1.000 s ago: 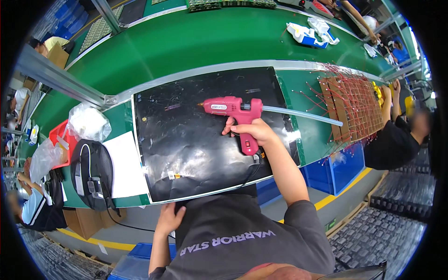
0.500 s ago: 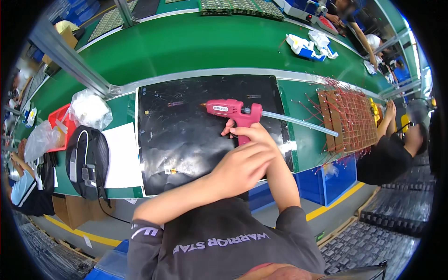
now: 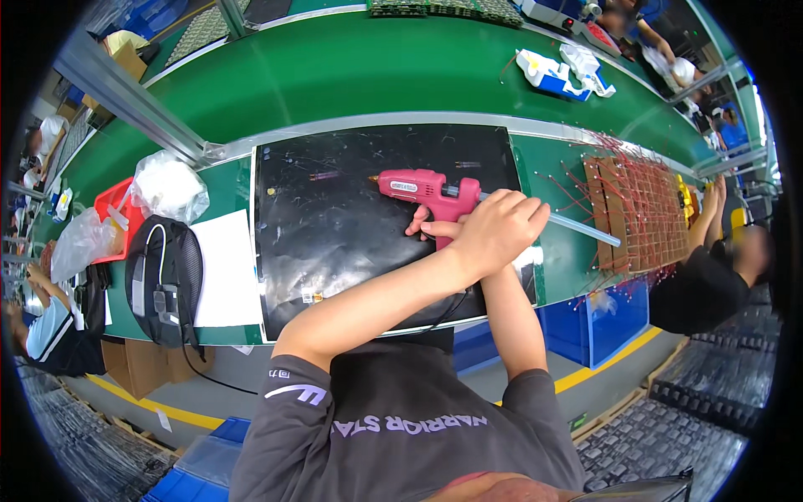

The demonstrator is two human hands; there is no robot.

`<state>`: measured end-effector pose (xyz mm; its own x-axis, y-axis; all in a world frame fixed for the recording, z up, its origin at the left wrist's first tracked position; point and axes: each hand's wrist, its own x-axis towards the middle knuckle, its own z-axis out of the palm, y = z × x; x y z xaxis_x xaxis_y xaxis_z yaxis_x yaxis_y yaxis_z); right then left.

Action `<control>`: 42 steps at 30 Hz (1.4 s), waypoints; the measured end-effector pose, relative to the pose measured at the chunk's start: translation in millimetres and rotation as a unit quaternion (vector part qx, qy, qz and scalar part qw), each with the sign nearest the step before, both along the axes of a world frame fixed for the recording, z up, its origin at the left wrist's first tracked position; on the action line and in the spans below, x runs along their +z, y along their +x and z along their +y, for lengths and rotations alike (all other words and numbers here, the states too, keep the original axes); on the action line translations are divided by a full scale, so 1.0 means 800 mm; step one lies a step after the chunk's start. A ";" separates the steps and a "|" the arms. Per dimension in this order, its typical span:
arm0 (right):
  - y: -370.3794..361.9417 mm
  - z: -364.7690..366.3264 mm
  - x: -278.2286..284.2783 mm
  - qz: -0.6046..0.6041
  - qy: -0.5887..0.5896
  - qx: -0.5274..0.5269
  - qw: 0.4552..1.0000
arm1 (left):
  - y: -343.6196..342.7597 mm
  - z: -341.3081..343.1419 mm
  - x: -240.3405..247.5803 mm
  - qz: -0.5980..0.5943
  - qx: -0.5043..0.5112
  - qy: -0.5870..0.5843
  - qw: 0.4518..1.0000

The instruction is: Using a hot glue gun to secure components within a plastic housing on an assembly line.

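Note:
A pink hot glue gun (image 3: 427,191) is held above the black mat (image 3: 335,243), its nozzle pointing left. My right hand (image 3: 435,228) is closed round its handle; the fingertips and thumb show, and the rest is behind my left hand. From the back of the gun a long translucent glue stick (image 3: 585,230) runs out to the right. Crossing over my right arm, my left hand (image 3: 503,224) has its fingers curled over the glue stick just behind the gun. The fingertips on the stick are partly hidden.
A cardboard tray of red wires (image 3: 640,213) stands to the right, wires poking outward. Left of the mat lie white paper (image 3: 226,276), a black mesh bag (image 3: 167,280), and a red bin (image 3: 117,209) with plastic bags. Blue-and-white packs (image 3: 565,74) sit farther back. Other people work on both sides.
My left hand has moved up and right from above my right forearm onto the glue stick. The gun is still in my right hand; the view has shifted slightly.

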<state>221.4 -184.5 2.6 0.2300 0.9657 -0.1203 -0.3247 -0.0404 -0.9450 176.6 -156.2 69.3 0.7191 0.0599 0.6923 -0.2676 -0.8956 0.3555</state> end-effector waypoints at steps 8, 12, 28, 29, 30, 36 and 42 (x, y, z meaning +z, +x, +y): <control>0.003 0.002 -0.007 0.006 -0.023 0.011 1.000 | -0.001 0.005 0.000 -0.034 -0.006 -0.008 0.999; 0.001 0.000 -0.009 0.013 -0.024 0.001 1.000 | -0.003 0.005 0.002 -0.038 -0.006 -0.004 0.999; -0.005 -0.013 0.010 0.039 0.019 -0.034 0.998 | -0.054 0.005 0.019 -0.009 -0.057 -0.064 0.996; -0.007 -0.014 0.007 0.041 0.022 -0.037 0.998 | -0.060 0.008 0.023 -0.007 -0.065 -0.080 0.995; -0.006 -0.015 0.007 0.039 0.027 -0.046 0.998 | -0.063 0.014 0.031 -0.010 -0.079 -0.095 0.992; -0.007 -0.013 -0.007 0.043 0.056 -0.089 0.994 | -0.063 0.057 0.051 0.011 -0.064 -0.142 0.988; -0.002 0.001 -0.004 0.087 -0.012 -0.068 0.994 | -0.018 0.099 0.062 0.042 -0.062 -0.153 0.985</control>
<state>219.7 -183.9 -0.4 0.3312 0.9237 -0.1928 -0.4865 -0.0080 -0.8736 162.0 -77.0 118.7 0.7879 0.1656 0.5932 -0.3259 -0.7051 0.6298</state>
